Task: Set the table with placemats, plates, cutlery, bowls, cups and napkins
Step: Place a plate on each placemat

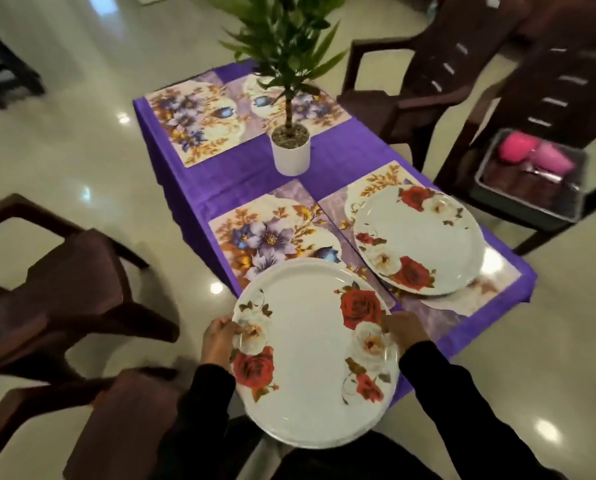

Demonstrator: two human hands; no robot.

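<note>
Two hands, left hand point(220, 337) and right hand point(405, 329), grip a rose-patterned plate point(310, 358) by opposite rims above the near floral placemat point(268, 237); a second plate point(419, 237) rests alongside.

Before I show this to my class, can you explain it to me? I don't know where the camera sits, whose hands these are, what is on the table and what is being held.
There is one picture, from a camera worn on a person's head, looking forward and down. No machine: the left hand and right hand are the wearer's own. Together they grip a rose-patterned plate by its opposite edges, above the near end of the table. On its purple cloth lie four floral placemats; the near right placemat already bears a second plate, while the near left placemat is bare. A potted plant stands mid-table. A tray with pink cups rests on a chair at right.
</note>
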